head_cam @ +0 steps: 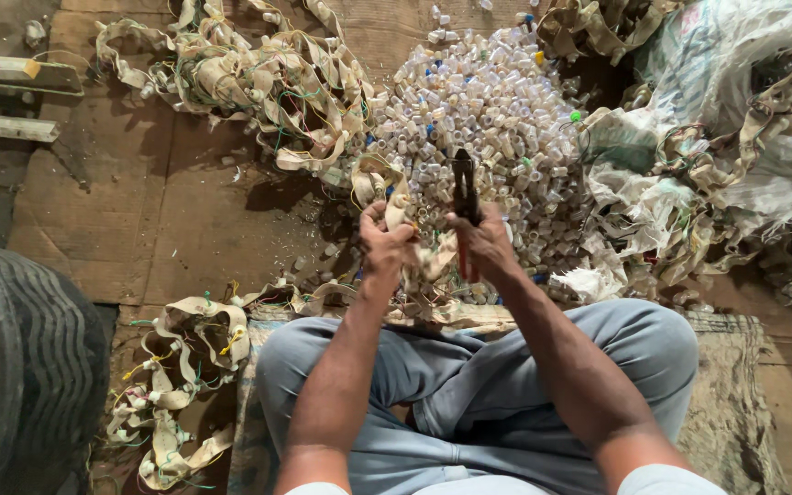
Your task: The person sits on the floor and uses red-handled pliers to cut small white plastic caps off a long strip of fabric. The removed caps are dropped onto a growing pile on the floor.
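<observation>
The beige strip (pixel 394 197) you are working on sits pinched in your left hand (pixel 383 246), fingers curled around it so its upper loop stands free above your knuckles. It is held up off the floor, probably so the pliers can get at the small fittings and wires along it. Your right hand (pixel 485 246) is closed around the orange handles of the pliers (pixel 464 197), whose dark nose points up and away from you, just beside the strip and level with its loop. Both hands are close together, nearly touching, right over your crossed legs.

Directly beyond your hands lies a big heap of small white plastic caps (pixel 492 110), near enough that loose pieces can drop straight onto it. A tangle of more beige strips with green and yellow wires (pixel 258 78) lies farther left on the brown floor (pixel 185 211), and another smaller bundle (pixel 185 367) rests beside your left knee. Crumpled sacks and strips (pixel 717 156) pile up at right; a dark ribbed tyre (pixel 29 367) fills the left edge.
</observation>
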